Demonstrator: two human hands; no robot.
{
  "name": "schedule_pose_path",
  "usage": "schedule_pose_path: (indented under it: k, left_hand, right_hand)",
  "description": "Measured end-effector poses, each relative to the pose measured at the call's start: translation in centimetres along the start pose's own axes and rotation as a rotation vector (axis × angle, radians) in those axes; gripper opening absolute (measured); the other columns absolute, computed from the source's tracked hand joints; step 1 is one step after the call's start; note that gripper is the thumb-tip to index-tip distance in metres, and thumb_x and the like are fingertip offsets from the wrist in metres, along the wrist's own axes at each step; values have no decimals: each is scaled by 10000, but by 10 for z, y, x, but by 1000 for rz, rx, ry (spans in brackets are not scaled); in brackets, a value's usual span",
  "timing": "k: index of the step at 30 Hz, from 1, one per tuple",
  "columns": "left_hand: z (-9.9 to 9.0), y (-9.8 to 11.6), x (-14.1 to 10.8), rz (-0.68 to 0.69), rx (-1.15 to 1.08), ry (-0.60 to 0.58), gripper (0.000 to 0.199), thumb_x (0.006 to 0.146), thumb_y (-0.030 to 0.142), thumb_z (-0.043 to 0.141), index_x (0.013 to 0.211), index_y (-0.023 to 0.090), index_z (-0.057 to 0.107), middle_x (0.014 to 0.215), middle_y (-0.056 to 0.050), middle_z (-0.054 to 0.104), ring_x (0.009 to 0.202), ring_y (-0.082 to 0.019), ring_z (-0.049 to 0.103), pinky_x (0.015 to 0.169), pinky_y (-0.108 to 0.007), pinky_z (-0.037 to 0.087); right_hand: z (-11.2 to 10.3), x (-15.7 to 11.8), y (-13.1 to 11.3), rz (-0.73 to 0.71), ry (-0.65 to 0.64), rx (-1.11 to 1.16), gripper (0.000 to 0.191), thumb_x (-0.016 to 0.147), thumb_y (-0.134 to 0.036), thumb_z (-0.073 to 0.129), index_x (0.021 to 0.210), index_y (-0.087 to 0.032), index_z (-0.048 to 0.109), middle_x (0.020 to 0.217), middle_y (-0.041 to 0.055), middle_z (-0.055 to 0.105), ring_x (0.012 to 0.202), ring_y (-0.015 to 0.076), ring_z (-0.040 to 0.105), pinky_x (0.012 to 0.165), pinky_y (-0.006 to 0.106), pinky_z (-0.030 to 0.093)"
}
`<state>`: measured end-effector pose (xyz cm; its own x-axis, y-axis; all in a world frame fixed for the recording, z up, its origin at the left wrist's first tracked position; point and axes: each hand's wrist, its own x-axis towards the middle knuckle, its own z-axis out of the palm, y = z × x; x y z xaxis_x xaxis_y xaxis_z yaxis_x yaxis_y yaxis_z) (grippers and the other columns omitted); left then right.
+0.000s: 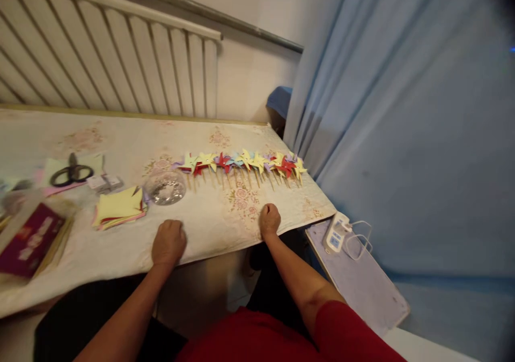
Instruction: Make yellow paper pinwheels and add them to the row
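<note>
My left hand (pixel 169 242) rests as a closed fist on the floral tablecloth (pixel 209 228) near the table's front edge, holding nothing visible. My right hand (pixel 269 220) is also curled shut on the cloth, further right. Beyond both hands lies a row of several paper pinwheels (pixel 241 163) on wooden sticks, in yellow, red, blue and purple. A clear round container (pixel 165 187) stands just beyond my left hand. To its left is a stack of yellow paper squares (pixel 118 206).
Black scissors (pixel 71 173) lie on pink paper at the left. A maroon box (pixel 30 241) sits at the far left edge. A radiator (pixel 108 56) lines the wall. A blue curtain (pixel 402 110) hangs at right, with a white charger (pixel 336 232) on a low board.
</note>
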<state>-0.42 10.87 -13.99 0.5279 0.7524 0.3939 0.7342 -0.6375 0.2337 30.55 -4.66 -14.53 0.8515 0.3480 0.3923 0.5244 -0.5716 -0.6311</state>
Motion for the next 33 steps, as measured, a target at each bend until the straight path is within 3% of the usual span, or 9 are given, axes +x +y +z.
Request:
schedule_pose_path:
  k: [8,15,19,23,28,33]
  left_hand:
    - [-13,17,-4,-88,-6,-73,186,865,109,458,856,206,617,948,-124,618,993,-276,570,912,-408,478]
    - [-8,10,-6,-108,-181,-47,186,846,83,464,853,200,609,950,-110,629,982,-251,584,921,-393,494]
    - [-12,-7,-5,-131,-326,-33,174,859,102,446,823,207,580,892,-74,632,910,-210,601,888,-352,509]
    - [-30,-35,-3,-237,-278,44,157,893,168,442,800,220,557,864,-69,628,878,-215,598,861,-356,510]
    - [-56,-72,8,-288,-136,205,91,898,245,517,926,199,590,1020,-134,632,1073,-298,577,984,-458,488]
    - [-58,-92,23,-238,-75,204,293,879,239,536,1135,108,586,1325,-226,558,1326,-341,473,1145,-500,401]
  right_hand:
    - [-1,-11,-5,-98,-40,-242,265,972,-208,442,836,-167,666,828,50,642,702,156,504,634,277,270]
    - [-3,-14,-4,-185,-71,-380,211,970,-224,508,865,-170,683,880,51,640,710,148,518,600,282,238]
    - [-6,-15,-6,-185,-91,-425,205,973,-239,508,899,-172,687,896,56,644,706,151,528,590,290,227]
    - [-7,-16,-8,-174,-98,-446,212,978,-251,506,891,-176,684,897,58,653,707,158,539,584,295,214]
    - [-11,-17,-11,-180,-99,-444,198,966,-243,517,901,-175,691,905,66,658,713,167,551,579,301,211]
    - [-12,-17,-12,-182,-97,-443,203,961,-236,512,912,-167,697,910,80,655,723,170,547,580,295,218]
